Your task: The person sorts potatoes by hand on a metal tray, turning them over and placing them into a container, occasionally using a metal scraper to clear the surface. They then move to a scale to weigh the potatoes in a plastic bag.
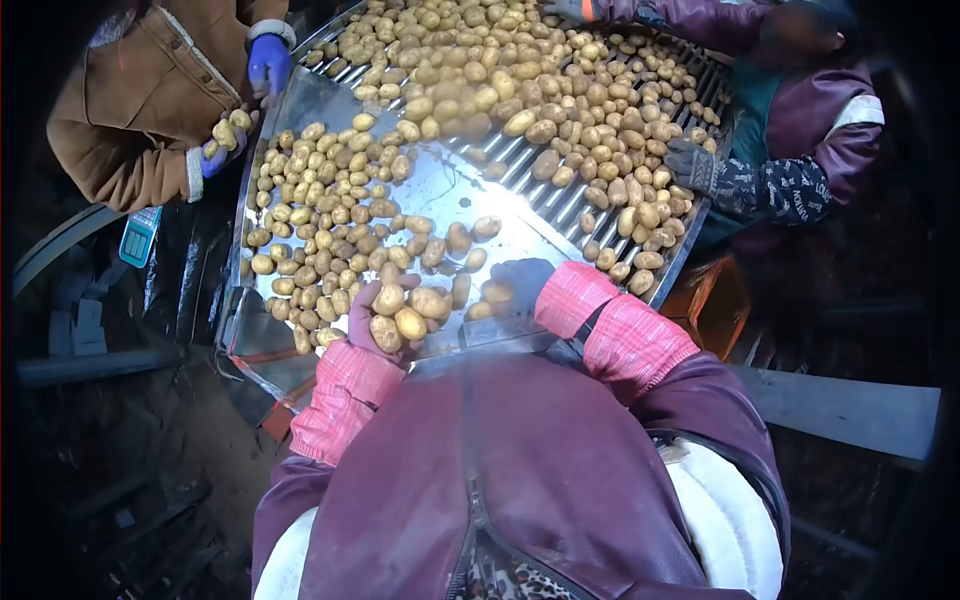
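Note:
My left hand (363,318), in a pinkish-purple glove, cradles several potatoes (410,322) near the front edge of the metal table. Its fingers curl around their left side, and the potatoes partly hide the palm. My right hand (524,284), in a dark grey glove, is closed against a few potatoes (494,292) at its left side, low over the metal surface. Its fingertips are partly hidden and blurred. Loose potatoes (458,238) lie just beyond both hands, and a larger spread of potatoes (335,230) covers the table's left side.
Behind the metal table (520,225), many potatoes lie on a roller grate (570,208). A person in a brown jacket (150,90) at left holds potatoes (230,128). At right, another person's gloved hand (692,165) touches the heap. An orange crate (708,305) stands beside the table.

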`<action>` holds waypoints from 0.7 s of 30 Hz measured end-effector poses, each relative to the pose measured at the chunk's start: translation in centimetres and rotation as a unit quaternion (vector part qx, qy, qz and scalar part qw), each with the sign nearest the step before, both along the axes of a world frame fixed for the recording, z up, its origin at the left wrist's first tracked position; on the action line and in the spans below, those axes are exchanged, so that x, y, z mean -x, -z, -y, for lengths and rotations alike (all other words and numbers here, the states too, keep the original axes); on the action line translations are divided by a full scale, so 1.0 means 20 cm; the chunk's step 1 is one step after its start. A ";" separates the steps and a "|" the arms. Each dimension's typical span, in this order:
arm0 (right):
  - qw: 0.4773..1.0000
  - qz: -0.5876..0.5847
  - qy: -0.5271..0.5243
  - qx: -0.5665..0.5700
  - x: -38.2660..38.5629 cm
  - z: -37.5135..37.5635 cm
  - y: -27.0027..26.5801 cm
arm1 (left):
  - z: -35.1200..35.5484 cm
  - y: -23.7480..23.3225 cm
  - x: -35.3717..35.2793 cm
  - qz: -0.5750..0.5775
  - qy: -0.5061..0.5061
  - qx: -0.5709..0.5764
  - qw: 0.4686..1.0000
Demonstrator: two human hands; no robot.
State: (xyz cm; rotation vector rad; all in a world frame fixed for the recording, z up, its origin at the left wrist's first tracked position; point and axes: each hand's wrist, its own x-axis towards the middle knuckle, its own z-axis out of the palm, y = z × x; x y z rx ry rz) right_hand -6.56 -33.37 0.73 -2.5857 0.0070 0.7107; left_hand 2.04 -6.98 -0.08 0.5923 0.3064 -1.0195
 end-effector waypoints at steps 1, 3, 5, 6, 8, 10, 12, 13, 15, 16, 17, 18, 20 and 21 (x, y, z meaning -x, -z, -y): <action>0.999 0.011 0.030 -0.010 0.00 0.02 0.01 | 0.00 -0.01 -0.01 -0.009 0.001 0.003 1.000; 0.987 0.092 0.129 -0.040 -0.05 0.10 0.04 | -0.04 0.06 -0.05 0.001 0.017 0.056 0.998; 0.940 0.167 0.278 -0.102 -0.19 0.28 0.09 | -0.08 0.13 -0.07 0.006 0.033 0.104 0.994; 0.903 0.185 0.359 -0.148 -0.28 0.38 0.10 | -0.06 0.03 -0.06 -0.038 0.009 0.056 0.998; 0.836 0.170 0.500 -0.152 -0.41 0.44 -0.15 | -0.05 0.04 -0.07 -0.015 0.019 0.049 0.998; 0.842 0.187 0.494 -0.108 -0.54 0.67 0.12 | -0.05 0.13 -0.09 0.069 0.031 -0.006 0.997; 0.886 0.140 0.436 -0.072 -0.60 0.71 0.21 | -0.04 0.07 -0.10 -0.016 0.006 0.000 1.000; 0.906 0.114 0.404 -0.055 -0.61 0.68 0.27 | -0.03 0.03 -0.10 -0.061 -0.008 0.002 0.998; 0.929 0.111 0.336 0.108 -0.59 0.52 0.18 | -0.01 -0.03 -0.11 -0.055 -0.017 -0.026 0.998; 0.926 0.118 0.328 0.145 -0.57 0.47 0.14 | -0.02 -0.01 -0.12 -0.032 -0.009 -0.024 0.999; 0.921 0.128 0.320 0.183 -0.56 0.43 0.11 | -0.02 0.01 -0.13 -0.007 0.000 -0.020 1.000; 0.932 0.087 0.285 0.206 -0.56 0.41 0.07 | -0.02 0.02 -0.13 0.007 0.004 -0.013 1.000; 0.941 0.107 0.294 0.129 -0.52 0.44 0.15 | -0.02 0.04 -0.13 0.020 0.012 0.004 1.000; 0.943 0.117 0.297 0.089 -0.50 0.45 0.19 | -0.02 0.03 -0.13 0.042 0.015 -0.013 0.999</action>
